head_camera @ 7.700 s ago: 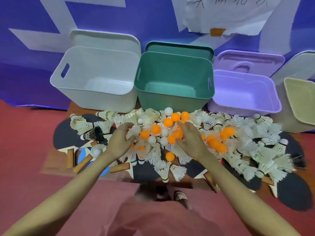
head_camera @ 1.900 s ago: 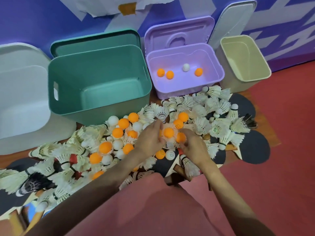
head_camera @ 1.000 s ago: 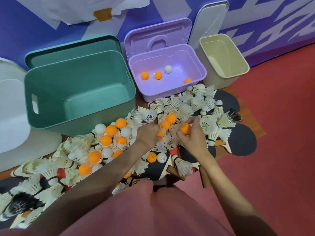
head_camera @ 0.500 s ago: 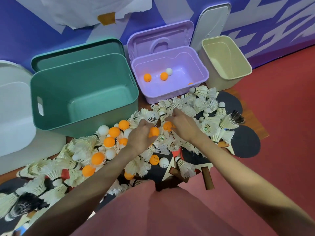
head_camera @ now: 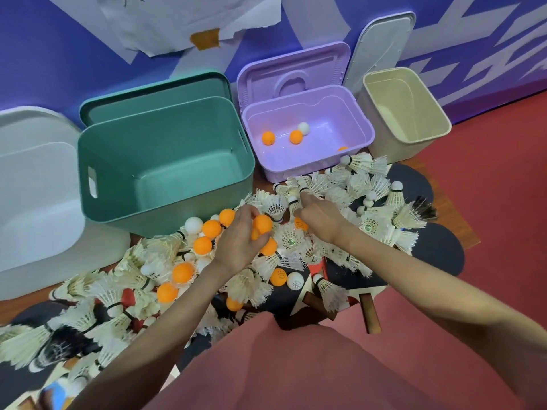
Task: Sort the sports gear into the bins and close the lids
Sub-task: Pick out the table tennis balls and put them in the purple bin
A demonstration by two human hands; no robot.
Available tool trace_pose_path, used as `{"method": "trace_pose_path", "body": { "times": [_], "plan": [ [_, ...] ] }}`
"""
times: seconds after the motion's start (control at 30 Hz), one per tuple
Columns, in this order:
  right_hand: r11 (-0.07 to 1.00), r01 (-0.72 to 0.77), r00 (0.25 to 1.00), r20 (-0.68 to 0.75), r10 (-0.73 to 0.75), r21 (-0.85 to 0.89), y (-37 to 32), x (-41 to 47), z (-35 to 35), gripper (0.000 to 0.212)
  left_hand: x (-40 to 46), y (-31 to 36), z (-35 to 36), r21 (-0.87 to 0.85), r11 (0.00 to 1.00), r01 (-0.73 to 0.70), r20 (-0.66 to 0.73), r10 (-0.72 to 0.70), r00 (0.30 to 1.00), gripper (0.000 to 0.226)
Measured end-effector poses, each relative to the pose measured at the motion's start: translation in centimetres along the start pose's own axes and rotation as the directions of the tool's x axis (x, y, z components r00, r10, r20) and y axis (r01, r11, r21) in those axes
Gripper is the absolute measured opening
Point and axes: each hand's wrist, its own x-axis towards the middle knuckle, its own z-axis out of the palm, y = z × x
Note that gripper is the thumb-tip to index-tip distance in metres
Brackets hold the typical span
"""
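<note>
Head view: left hand (head_camera: 236, 241) curls round a cluster of orange balls (head_camera: 262, 224) above the shuttlecock pile (head_camera: 340, 196). Right hand (head_camera: 321, 216) reaches forward over the pile, one orange ball tucked under the palm; its fingers' grip can't be made out. Purple bin (head_camera: 310, 170) holds four balls, lid open. Green bin (head_camera: 165, 208) beside it.
</note>
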Motion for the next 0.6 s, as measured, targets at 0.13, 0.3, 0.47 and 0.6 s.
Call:
{"method": "trace_pose_path", "body": {
  "times": [0.13, 0.3, 0.47, 0.6],
  "plan": [
    [0.986, -0.056, 0.995, -0.077, 0.069, 0.158, 0.6, -0.8, -0.3, 0.023, 0.1, 1.2, -0.6, -0.021, 1.000, -0.017, -0.032, 0.016, 0.999, 0.033],
    [0.877, -0.038, 0.859, -0.432, 0.273, 0.479, 4.8, -1.5, -2.8, 0.037, 3.6, 4.5, -2.6, -0.044, 0.989, -0.144, -0.138, 0.137, 0.981, 0.037],
    [0.669, -0.152, 0.709, -0.391, 0.587, 0.728, 11.1, 3.5, -3.0, 0.042, 12.7, 7.7, -1.9, 0.183, 0.969, -0.168, -0.076, 0.184, 0.980, 0.043],
    [0.595, -0.287, 0.721, -0.240, 0.650, 0.751, 13.9, 7.9, -2.5, 0.042, 19.5, 7.4, -0.4, 0.357, 0.933, -0.053, 0.089, 0.023, 0.996, 0.046]
  ]
}}
